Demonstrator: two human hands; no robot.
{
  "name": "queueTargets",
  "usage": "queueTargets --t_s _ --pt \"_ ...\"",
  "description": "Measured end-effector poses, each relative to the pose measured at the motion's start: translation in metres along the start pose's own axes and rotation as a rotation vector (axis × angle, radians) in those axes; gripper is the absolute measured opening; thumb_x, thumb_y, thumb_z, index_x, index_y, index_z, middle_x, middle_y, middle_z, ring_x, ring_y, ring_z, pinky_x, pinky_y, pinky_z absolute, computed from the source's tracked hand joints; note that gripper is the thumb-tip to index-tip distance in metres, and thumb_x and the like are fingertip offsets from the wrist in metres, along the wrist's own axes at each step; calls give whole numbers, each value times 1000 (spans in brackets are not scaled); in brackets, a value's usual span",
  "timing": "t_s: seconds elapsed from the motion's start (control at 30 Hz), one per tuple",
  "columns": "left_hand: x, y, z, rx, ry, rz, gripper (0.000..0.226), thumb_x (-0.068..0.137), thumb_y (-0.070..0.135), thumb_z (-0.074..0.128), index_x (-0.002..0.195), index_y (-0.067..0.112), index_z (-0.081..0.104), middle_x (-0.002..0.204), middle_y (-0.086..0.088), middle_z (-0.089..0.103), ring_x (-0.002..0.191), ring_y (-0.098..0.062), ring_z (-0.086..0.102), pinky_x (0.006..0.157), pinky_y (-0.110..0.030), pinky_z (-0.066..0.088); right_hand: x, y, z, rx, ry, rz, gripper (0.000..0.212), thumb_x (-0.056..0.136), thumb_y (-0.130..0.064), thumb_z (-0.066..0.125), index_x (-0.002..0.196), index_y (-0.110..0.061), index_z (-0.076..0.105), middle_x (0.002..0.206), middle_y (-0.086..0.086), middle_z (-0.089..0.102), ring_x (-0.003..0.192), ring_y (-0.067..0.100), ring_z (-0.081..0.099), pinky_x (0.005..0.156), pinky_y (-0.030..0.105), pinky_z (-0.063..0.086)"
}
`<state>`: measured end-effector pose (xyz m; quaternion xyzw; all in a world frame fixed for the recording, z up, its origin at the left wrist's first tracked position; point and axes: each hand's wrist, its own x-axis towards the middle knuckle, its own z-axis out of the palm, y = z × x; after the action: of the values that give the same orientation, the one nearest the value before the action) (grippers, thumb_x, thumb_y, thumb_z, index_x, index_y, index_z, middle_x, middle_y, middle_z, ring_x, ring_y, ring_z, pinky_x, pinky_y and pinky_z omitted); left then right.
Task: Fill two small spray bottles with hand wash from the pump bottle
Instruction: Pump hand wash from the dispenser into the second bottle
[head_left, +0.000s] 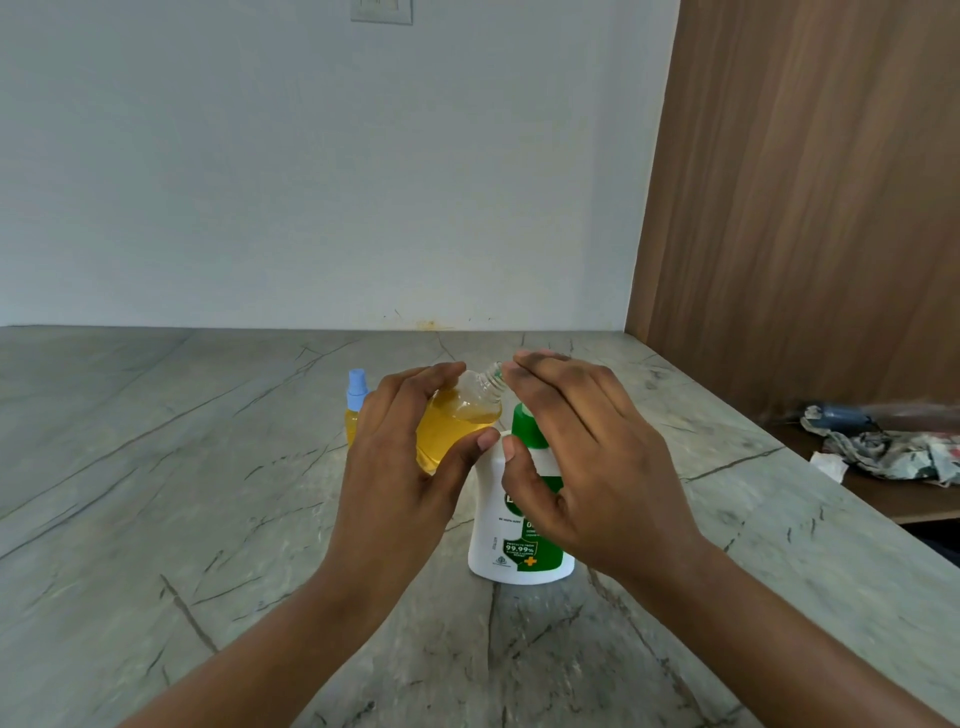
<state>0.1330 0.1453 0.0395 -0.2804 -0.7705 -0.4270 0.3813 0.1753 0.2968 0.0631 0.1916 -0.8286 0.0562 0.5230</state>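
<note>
Marble counter (208, 467), left hand (395, 467) holding amber-filled bottle (460, 418)

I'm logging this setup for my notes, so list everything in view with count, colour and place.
uncapped spray bottle: one, clear with yellow liquid, tilted in the left hand
capped spray bottle: one, blue cap, yellow liquid, upright behind the left hand
pump bottle: one, white and green, upright on the counter, near centre
counter: one, grey veined stone, foreground
cloth: one, grey patterned, crumpled on a lower brown surface, right
wood panel: one, brown, right wall
wall plate: one, white, top edge
left hand: one, gripping the uncapped spray bottle
right hand: one, fingers straight, over the pump bottle's top
</note>
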Motion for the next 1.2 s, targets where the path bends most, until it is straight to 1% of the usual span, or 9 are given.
queueTargets --t_s 0.1,0.2,0.27,0.47,0.73,0.9,1.03,1.13,1.2 --pt "0 1 0 -5 0 9 42 83 48 54 121 33 48 107 21 47 102 11 45 82 -4 36 1 0 -2 6 -10 0 44 89 -33 45 114 -1 63 113 11 64 109 17 49 87 17 36" --pt "1 1 -1 -5 -5 2 40 83 50 53 120 38 45 106 23 45 101 7 47 80 -5 36 2 0 -2 10 -14 -4 44 90 -33 45 115 -1 63 113 11 64 110 17 49 87 18 36" --pt "0 1 -1 5 -3 -4 42 83 50 52 121 34 47 107 20 46 98 3 48 77 -7 38 2 0 -2 11 -17 -9 45 90 -33 45 116 -1 62 115 11 63 111 18 48 91 17 32" --pt "0 2 0 22 5 -6 47 82 51 50 122 25 50 108 15 47 97 2 46 76 -12 37 0 -1 1 14 7 -18 47 90 -32 45 117 3 60 115 16 63 114 20 45 100 19 24" --pt "-7 -4 2 37 -23 -11 46 83 50 50 122 25 50 111 15 49 99 -5 51 77 -13 38 -11 -3 10 43 23 0 46 89 -31 47 117 2 60 116 16 63 114 22 47 99 23 33" --pt "-10 -6 2 52 -39 -18 47 83 52 49 122 26 50 112 17 49 99 -2 49 76 -4 37 -13 -5 10 42 32 11 44 90 -31 46 114 2 63 113 15 64 111 22 50 95 24 37" --pt "-9 -5 2 63 -34 -15 48 82 52 49 122 24 51 111 16 49 98 -6 51 75 -9 36 -12 -4 10 27 33 1 45 90 -33 46 114 1 63 112 14 65 110 21 50 94 22 37" --pt "-7 -5 2 58 -30 -13 47 83 53 49 122 27 49 110 16 48 99 0 48 75 -4 36 -9 -1 8 1 14 -23 46 91 -34 45 116 0 62 114 13 64 112 20 49 95 21 36" --pt "-4 -4 2 37 -30 -12 45 84 52 50 122 29 48 110 16 48 99 2 47 79 -2 35 -5 2 6 1 7 -41 45 90 -32 46 116 1 62 115 14 64 113 21 48 97 21 33"
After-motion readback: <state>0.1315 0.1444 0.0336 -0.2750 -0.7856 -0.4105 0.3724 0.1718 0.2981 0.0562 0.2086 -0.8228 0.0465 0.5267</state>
